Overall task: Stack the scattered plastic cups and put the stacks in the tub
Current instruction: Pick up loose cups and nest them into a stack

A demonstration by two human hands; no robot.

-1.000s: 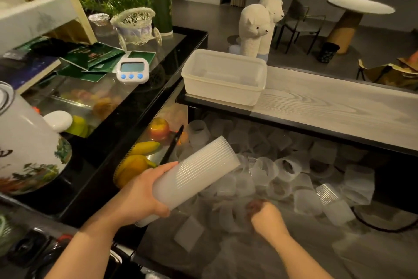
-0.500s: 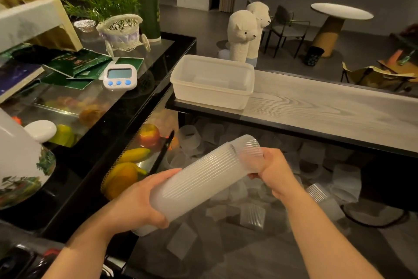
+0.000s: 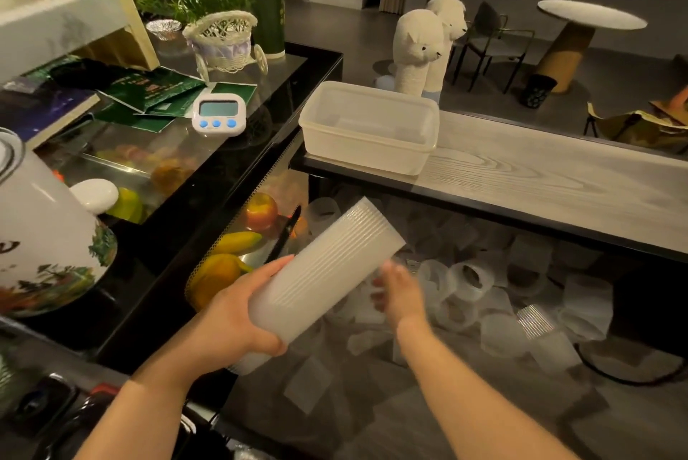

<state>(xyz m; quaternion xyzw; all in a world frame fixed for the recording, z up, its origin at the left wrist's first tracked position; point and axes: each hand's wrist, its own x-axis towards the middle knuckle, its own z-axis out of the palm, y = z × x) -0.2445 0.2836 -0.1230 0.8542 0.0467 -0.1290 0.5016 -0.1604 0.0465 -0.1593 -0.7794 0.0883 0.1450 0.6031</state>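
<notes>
My left hand [image 3: 231,314] grips a long stack of translucent ribbed plastic cups [image 3: 327,269], tilted with its open end up and to the right. My right hand [image 3: 396,290], blurred by motion, is low beside the stack over the scattered cups [image 3: 473,295] on the lower grey counter; its fingers look loosely spread and hold nothing I can make out. The empty translucent tub [image 3: 368,128] stands on the raised wooden ledge [image 3: 551,184], beyond and above the stack.
A black glass display case [image 3: 238,169] with fruit inside runs along the left, carrying a white timer [image 3: 219,117], a wicker cart and green packets. A painted white pot [image 3: 41,236] sits at near left. A black cable [image 3: 633,377] lies at right.
My right hand pressed a cup onto the top of the stack half a second ago, then let go and dropped back down toward the scattered cups. The stack is longer than before.
</notes>
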